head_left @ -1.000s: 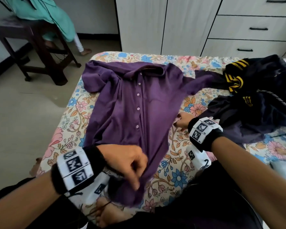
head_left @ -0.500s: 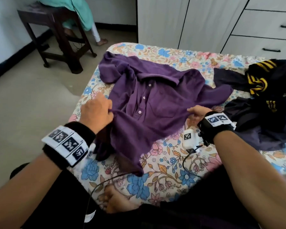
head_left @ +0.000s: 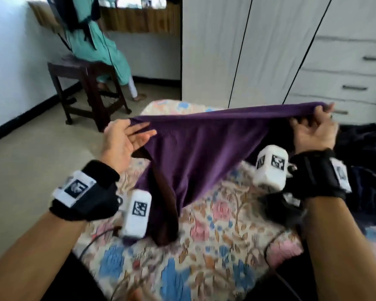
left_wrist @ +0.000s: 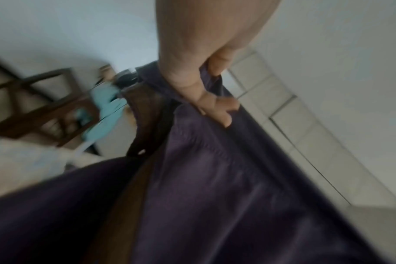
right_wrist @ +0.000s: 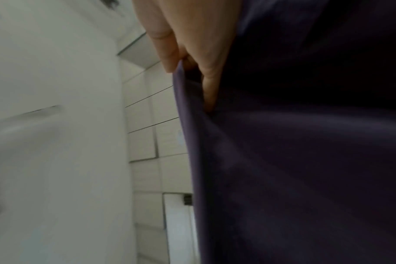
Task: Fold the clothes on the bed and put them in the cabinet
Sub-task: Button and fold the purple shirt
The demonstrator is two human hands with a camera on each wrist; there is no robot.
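Note:
A purple button shirt (head_left: pixel 200 148) hangs stretched above the floral bed (head_left: pixel 215 246), its lower part drooping onto the sheet. My left hand (head_left: pixel 126 137) pinches its left end, thumb and fingers closed on the cloth edge, which also shows in the left wrist view (left_wrist: pixel 215 160). My right hand (head_left: pixel 313 129) grips the right end higher up, and the right wrist view shows its fingers (right_wrist: pixel 206 75) curled over the fabric (right_wrist: pixel 294 160). The white cabinet (head_left: pixel 258 51) with tall doors stands behind the bed.
A heap of dark clothes (head_left: pixel 365 161) lies on the bed at the right. White drawers (head_left: pixel 345 79) sit right of the cabinet doors. A dark wooden stool (head_left: pixel 85 83) with a person in teal (head_left: pixel 96 44) on it stands on the floor at back left.
The shirt, lying flat a second ago, has been lifted off the bed. Both hands rose and moved apart, stretching it between them. The view tilted up toward the cabinet.

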